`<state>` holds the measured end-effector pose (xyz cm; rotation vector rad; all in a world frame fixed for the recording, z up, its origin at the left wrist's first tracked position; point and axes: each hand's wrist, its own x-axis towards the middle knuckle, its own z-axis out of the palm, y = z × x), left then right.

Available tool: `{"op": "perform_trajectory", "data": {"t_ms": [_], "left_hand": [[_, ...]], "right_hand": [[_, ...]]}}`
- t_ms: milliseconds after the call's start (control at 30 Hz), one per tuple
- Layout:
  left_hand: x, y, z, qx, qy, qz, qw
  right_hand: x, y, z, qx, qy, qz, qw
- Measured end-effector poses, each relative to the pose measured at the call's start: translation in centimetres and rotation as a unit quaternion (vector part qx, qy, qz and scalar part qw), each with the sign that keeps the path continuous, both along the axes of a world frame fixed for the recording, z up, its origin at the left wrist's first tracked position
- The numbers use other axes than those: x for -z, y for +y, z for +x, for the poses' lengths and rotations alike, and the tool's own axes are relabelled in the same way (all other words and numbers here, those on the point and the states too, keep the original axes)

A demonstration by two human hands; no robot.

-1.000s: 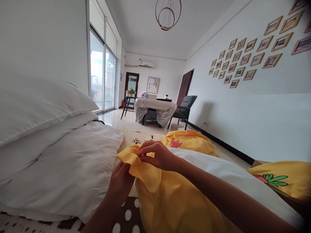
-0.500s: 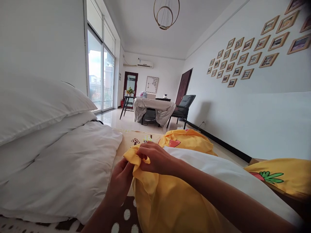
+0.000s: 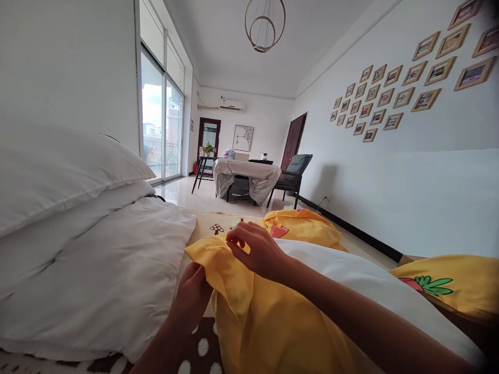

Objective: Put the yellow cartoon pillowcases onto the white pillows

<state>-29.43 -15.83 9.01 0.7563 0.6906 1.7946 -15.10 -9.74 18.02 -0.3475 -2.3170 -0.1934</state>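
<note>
A yellow cloth (image 3: 273,317) lies in front of me, partly over a white pillow or quilt (image 3: 331,259). My left hand (image 3: 195,283) is closed on the cloth's left corner, its fingertips partly hidden under the fabric. Just above the cloth's upper edge is my right hand (image 3: 255,246), fingers curled and apart, with nothing visible between them. White pillows (image 3: 78,166) are stacked on the left, above a crumpled white one (image 3: 117,270).
Another yellow cloth with a red print (image 3: 307,228) lies beyond my hands. A yellow piece with a carrot print (image 3: 463,280) is at the right. Farther off stand a covered table (image 3: 249,169) and a black chair (image 3: 296,174).
My right hand has let go of the cloth and moved slightly up and right. The pinched corner has spread out to the left, with my left hand still on it.
</note>
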Motion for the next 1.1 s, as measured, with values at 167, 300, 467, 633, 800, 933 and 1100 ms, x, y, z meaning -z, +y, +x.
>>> {"op": "perform_trajectory", "data": {"t_ms": [167,300,467,633,800,933,1100], "left_hand": [[-0.3,0.0,0.2,0.038,-0.004,-0.015,0.999],[-0.4,-0.1,0.3,0.054,0.023,0.006,0.998],[-0.3,0.0,0.3,0.057,0.046,0.01,0.997],[-0.6,0.0,-0.1,0.057,0.079,0.007,0.995],[-1.1,-0.3,-1.4,0.081,0.137,-0.01,0.987],[-1.3,-0.4,-2.2,0.079,0.154,-0.026,0.985],[-1.5,-0.2,-2.1,0.056,0.129,-0.012,0.99]], "right_hand": [[-0.1,-0.2,0.6,-0.033,-0.08,-0.14,0.986],[-0.2,-0.4,0.3,-0.034,-0.13,-0.131,0.982],[-0.5,-0.6,-0.2,-0.032,-0.173,-0.141,0.974],[-0.3,-0.2,-0.1,-0.017,-0.165,-0.11,0.98],[0.4,0.7,0.1,0.016,-0.111,-0.041,0.993],[1.3,0.8,-0.2,0.001,-0.081,0.033,0.996],[1.7,0.3,-0.8,-0.005,-0.069,0.04,0.997]]}}
